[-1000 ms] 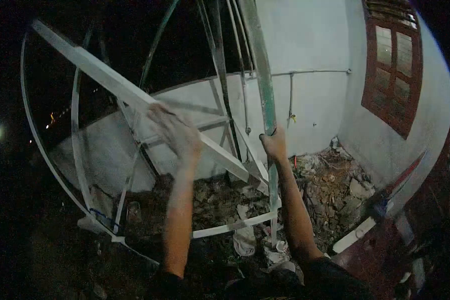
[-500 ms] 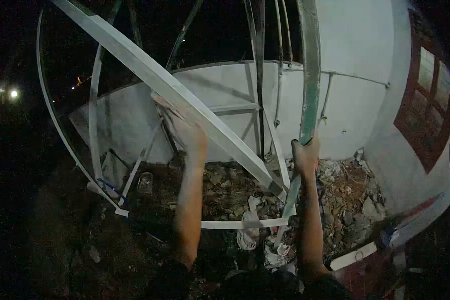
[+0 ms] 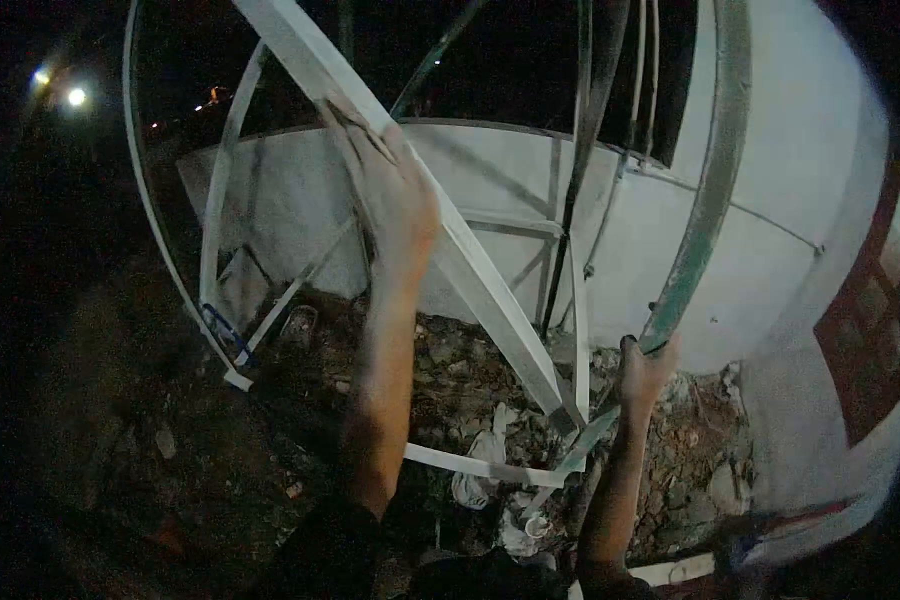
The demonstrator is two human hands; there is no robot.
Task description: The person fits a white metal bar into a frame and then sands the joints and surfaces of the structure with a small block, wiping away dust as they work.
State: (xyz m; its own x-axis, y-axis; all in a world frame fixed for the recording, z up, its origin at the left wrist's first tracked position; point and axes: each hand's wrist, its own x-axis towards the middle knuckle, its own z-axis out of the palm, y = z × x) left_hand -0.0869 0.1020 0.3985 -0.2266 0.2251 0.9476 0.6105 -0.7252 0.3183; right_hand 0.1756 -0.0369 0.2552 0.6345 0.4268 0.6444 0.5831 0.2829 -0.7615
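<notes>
The left hand (image 3: pixel 395 195) is wrapped around the white diagonal bar (image 3: pixel 450 240) of a metal frame, gripping it high up, fingers closed over its upper edge. The right hand (image 3: pixel 645 370) is clamped on the green-tinted upright pole (image 3: pixel 705 215), low on it, just above where the pole meets the frame's bottom rail (image 3: pixel 480 467). The diagonal bar runs down between the two arms to a joint near the right hand. Open room lies left of the bar, bounded by the curved white outer rail (image 3: pixel 160 235); behind stands a white wall (image 3: pixel 670 250), with rubble (image 3: pixel 450 375) on the ground below. Compared with half a second ago, the left hand sits higher on the bar and the right hand lower on the pole, and the view has swung left.
</notes>
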